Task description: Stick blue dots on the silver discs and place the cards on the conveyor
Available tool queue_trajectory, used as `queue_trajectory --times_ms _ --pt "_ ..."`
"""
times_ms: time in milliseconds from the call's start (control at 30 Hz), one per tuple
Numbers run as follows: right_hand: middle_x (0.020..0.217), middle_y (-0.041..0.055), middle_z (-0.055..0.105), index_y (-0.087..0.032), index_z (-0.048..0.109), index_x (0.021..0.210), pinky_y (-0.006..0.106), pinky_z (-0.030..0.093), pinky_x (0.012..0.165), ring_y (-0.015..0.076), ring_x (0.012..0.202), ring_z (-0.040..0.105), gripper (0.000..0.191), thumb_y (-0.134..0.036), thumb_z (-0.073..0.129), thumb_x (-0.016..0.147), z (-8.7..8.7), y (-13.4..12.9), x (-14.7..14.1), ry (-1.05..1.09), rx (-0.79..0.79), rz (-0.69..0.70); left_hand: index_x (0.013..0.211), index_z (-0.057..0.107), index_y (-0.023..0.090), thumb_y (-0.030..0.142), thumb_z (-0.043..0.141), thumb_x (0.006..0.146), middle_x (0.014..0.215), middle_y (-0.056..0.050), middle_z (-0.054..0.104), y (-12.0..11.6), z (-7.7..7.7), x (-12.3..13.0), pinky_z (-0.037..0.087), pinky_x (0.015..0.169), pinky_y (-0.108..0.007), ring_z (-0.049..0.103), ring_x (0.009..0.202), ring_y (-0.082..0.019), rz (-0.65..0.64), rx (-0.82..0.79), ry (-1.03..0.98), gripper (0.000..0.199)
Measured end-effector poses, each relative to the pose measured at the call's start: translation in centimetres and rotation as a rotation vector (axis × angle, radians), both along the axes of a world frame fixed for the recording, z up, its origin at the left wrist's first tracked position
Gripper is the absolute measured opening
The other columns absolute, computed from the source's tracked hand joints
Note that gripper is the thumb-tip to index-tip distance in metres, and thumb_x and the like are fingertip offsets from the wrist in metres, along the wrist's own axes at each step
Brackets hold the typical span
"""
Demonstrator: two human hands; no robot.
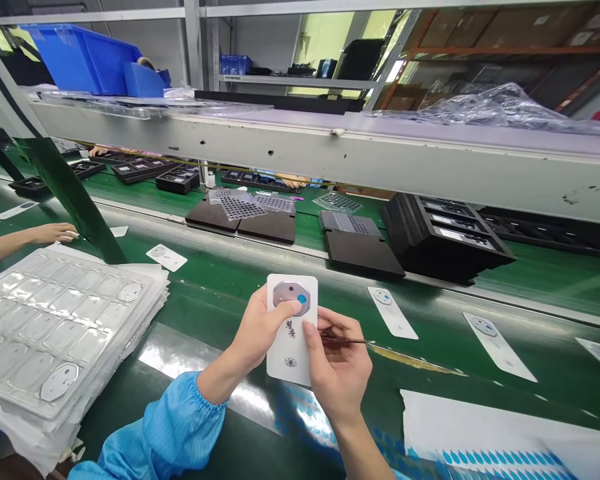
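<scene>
- White card (279,343): long axis near to far
- Left hand (256,325) pinches left edge, thumb on silver plate (283,291)
- Right hand (341,363) grips right edge, thin tool (350,341)

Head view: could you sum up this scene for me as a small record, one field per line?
Main item: white card with dark lettering
On the card: silvery plate bearing a blue patch
Left hand: grips the card, thumb over the plate
Right hand: thumb against the card, also holding a thin dark tool
Surface: green bench, with similar cards lying to both sides
Left: clear compartmented tray atop a stack
Lower right: white sheet with blue drop shapes
Nearby: another person's hand, far left
</scene>
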State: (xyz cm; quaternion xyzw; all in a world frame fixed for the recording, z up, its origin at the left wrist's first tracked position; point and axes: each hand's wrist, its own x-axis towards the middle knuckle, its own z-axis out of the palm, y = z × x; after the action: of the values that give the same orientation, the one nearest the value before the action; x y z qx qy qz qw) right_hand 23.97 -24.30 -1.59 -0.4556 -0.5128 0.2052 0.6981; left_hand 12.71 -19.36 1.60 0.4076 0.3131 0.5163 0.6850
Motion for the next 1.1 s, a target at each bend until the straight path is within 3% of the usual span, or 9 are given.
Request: queue_trajectory --times_ms 500,667,900,1100 --pt "0.080 0.0035 0.072 -0.024 0.071 0.105 0.026 0.057 0.052 0.0169 0.063 0.066 0.022 -0.038 0.078 0.090 1.7 -1.0 0.1 0.075 -0.158 0.024 0.091 0.061 0.017 0.024 0.075 0.075 0.083 0.001 0.063 -0.4 0.8 0.0 0.048 0.066 -0.021 0.057 0.072 -0.011 -0.018 -0.116 -0.119 0.023" --pt "0.080 0.0026 0.071 -0.025 0.070 0.107 0.027 0.058 0.053 0.0174 0.063 0.067 0.019 -0.036 0.076 0.092 1.2 -1.0 0.0 0.044 -0.122 0.025 0.091 0.062 0.017 0.030 0.080 0.078 0.084 0.000 0.064 -0.5 0.7 0.0 0.048 0.066 -0.022 0.058 0.072 -0.011 0.009 -0.071 -0.054 0.025" --pt "0.087 0.0032 0.072 -0.026 0.071 0.117 0.028 0.057 0.058 0.0180 0.070 0.068 0.022 -0.027 0.073 0.095 -0.5 -0.5 -0.1 -0.096 -0.029 -0.022 0.089 0.062 0.018 0.029 0.080 0.079 0.081 0.001 0.065 -0.6 0.5 0.2 0.049 0.068 -0.023 0.058 0.070 -0.011 0.159 0.020 0.032 0.023" --pt "0.083 0.0022 0.072 -0.025 0.071 0.111 0.027 0.058 0.056 0.0174 0.067 0.068 0.019 -0.031 0.075 0.093 0.2 -0.5 -0.1 0.000 -0.060 -0.008 0.093 0.061 0.018 0.028 0.076 0.081 0.086 -0.001 0.065 -0.8 0.2 0.2 0.049 0.069 -0.023 0.058 0.075 -0.012 0.085 0.029 -0.042 0.021"
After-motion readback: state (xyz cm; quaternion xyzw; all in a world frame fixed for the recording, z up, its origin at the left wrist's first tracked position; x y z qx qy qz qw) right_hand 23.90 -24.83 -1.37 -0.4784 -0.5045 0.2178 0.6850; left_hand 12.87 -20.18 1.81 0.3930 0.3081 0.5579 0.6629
